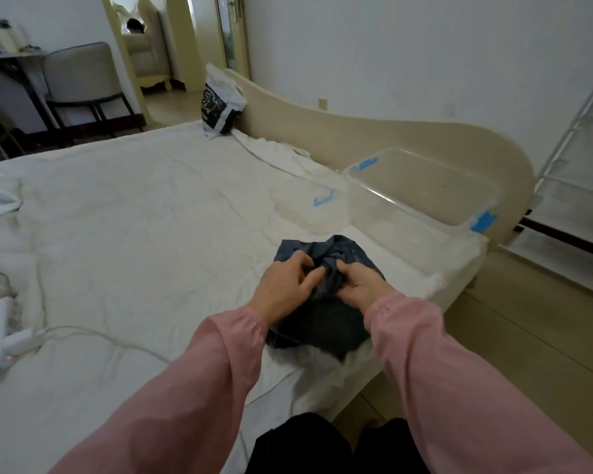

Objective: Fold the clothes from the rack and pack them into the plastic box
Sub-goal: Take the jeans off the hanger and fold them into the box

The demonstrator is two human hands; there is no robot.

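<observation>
A dark blue denim garment [326, 323] lies bunched near the right edge of the white bed [134, 217]. My left hand [285, 285] and my right hand [363, 282] sit side by side on top of it, each pinching a fold of the fabric at its middle. Behind the garment, against the cream bed board, stands the clear plastic box [421, 196] with blue clips; it looks empty. Its clear lid [308, 206] lies flat on the bed to the box's left. The white rack [582, 172] stands at the far right.
A black and white plastic bag [221, 104] leans at the bed's far corner. A white device with a cable [4, 340] lies at the bed's left edge. A chair [83, 83] and desk stand far left. Wooden floor runs along the bed's right side.
</observation>
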